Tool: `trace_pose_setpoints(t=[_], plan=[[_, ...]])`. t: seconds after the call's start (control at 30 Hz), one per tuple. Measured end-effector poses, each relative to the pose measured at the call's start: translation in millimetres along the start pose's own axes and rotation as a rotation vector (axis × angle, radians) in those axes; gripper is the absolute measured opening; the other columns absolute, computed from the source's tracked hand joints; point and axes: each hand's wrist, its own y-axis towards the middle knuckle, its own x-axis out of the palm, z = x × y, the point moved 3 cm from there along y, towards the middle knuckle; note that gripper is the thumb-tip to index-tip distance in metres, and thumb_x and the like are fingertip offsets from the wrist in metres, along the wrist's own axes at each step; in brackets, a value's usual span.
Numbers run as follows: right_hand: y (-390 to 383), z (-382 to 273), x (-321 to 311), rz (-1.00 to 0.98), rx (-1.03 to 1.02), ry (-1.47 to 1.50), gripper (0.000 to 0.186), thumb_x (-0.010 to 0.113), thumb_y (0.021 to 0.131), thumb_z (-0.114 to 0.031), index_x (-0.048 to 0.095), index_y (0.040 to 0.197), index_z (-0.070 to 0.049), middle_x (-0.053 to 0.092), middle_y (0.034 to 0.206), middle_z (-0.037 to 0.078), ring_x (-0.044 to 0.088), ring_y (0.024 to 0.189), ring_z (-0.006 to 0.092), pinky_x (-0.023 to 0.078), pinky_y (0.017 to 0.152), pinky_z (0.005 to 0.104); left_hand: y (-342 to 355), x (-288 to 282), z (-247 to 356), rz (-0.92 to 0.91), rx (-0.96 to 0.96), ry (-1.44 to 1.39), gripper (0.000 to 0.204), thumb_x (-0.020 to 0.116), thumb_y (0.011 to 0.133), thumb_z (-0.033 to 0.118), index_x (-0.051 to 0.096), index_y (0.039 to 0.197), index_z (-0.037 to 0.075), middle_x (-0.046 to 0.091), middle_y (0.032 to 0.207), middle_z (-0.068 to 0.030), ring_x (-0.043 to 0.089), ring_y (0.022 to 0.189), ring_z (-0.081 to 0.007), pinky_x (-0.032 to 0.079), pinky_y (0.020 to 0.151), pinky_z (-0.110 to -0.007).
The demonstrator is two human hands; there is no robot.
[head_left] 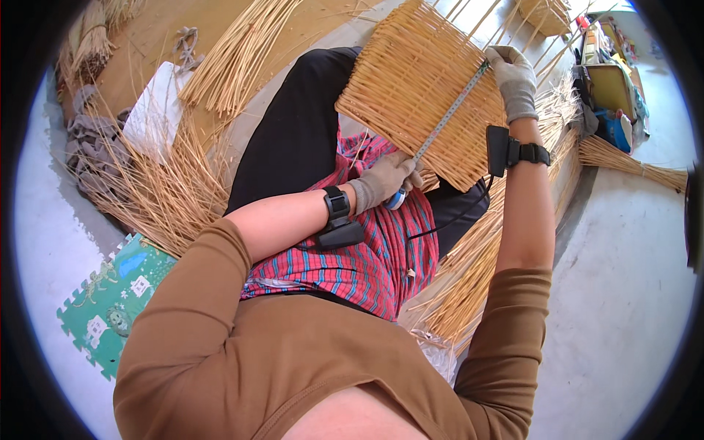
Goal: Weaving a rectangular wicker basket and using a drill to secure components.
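a tape measure slants across the woven basket: left hand clasps its case nearside, right hand pinches its far end.

A pale grey floor carries everything. On its far left lies a flat brown sheet, bearing a fanned bundle of pale rods and a knotted grey strip. Left, grey cloth lies crumpled beside loose thin strands; near left is a green foam mat with jigsaw edges. Right of centre stretches a long heap of straw-coloured rods, with a tied bundle farther right, below a mixed pile of belongings
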Motion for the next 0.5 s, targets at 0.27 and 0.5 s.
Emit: trace_pose_setpoints(t=[0.27,0.5], plan=[[18,18,0,-0.02,0.055,0.0,0.045,0.079,0.085,-0.039,0.072,0.113,-0.004,0.075,0.102,0.008,0.069,0.095,0.0194,0.053,0.088,0.0336,0,1,-2,-0.02,0.014,-0.035,0.031,0.04,0.11,0.021,0.059,0.118,-0.002,0.069,0.089,-0.0066,0.061,0.073,-0.0113,0.055,0.068,-0.028],[37,19,6,-0.271,0.0,-0.136,0.049,0.069,0.087,-0.05,0.073,0.119,-0.013,0.075,0.104,0.008,0.069,0.101,0.021,0.051,0.093,0.0354,0,2,-2,-0.008,0.049,-0.051,0.029,0.041,0.11,0.02,0.059,0.118,-0.001,0.069,0.089,-0.0066,0.062,0.072,-0.0116,0.055,0.068,-0.028]])
